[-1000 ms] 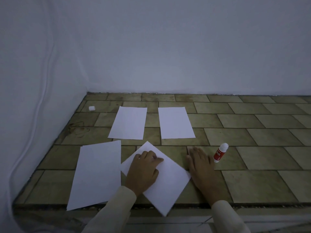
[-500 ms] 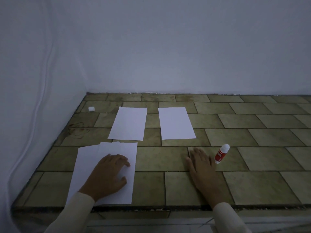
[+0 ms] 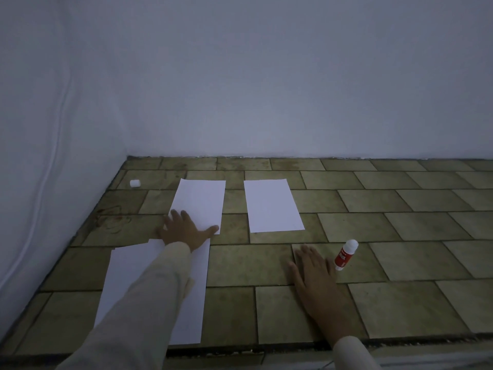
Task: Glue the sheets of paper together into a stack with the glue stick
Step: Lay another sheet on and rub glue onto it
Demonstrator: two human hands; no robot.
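Two white sheets lie stacked, slightly askew, at the near left. Farther back lie two single sheets: a left one and a right one. My left hand reaches forward with fingers spread, resting flat on the near corner of the far left sheet. My right hand lies flat and open on the tiles. A red glue stick with a white cap lies just right of my right hand, not touched.
The surface is an olive tiled ledge with a front edge near me. White walls close it at the back and left. A small white cap-like object sits in the far left corner.
My left hand slid the loose sheet onto the near left sheet, let go, then reached forward onto the far left sheet. The right hand stayed put.
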